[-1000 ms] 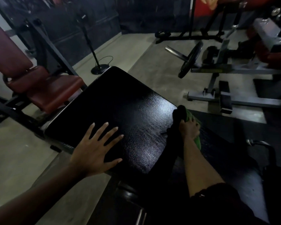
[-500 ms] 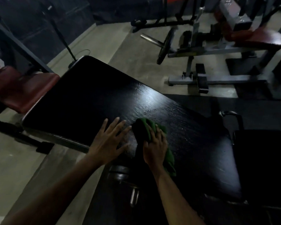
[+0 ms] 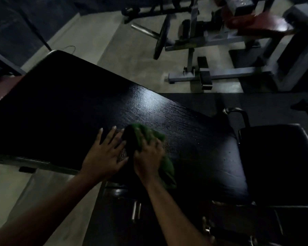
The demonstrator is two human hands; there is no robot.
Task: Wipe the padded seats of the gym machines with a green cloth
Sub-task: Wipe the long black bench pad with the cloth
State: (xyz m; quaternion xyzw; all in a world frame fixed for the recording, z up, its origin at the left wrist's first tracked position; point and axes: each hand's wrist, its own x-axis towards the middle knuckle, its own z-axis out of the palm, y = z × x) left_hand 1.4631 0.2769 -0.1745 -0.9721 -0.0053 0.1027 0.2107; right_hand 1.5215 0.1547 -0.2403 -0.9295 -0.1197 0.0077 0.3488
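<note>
Dim light. Concrete floor (image 3: pixel 100 38) lay left of the weight plate (image 3: pixel 161 37); dark wall (image 3: pixel 16 18) farther left, black mat (image 3: pixel 212 101) nearer than the plate.

Green cloth (image 3: pixel 150 137) – glossy black pad (image 3: pixel 78 112), red seat (image 3: pixel 260 23)

One camera on the person's head, looking forward and down, close above the black padded bench (image 3: pixel 78 107), floor (image 3: pixel 100 38) beyond it

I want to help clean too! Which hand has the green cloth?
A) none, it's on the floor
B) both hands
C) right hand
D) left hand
C: the right hand holds the green cloth on the black padded seat, while the left hand lies flat beside it.
</note>
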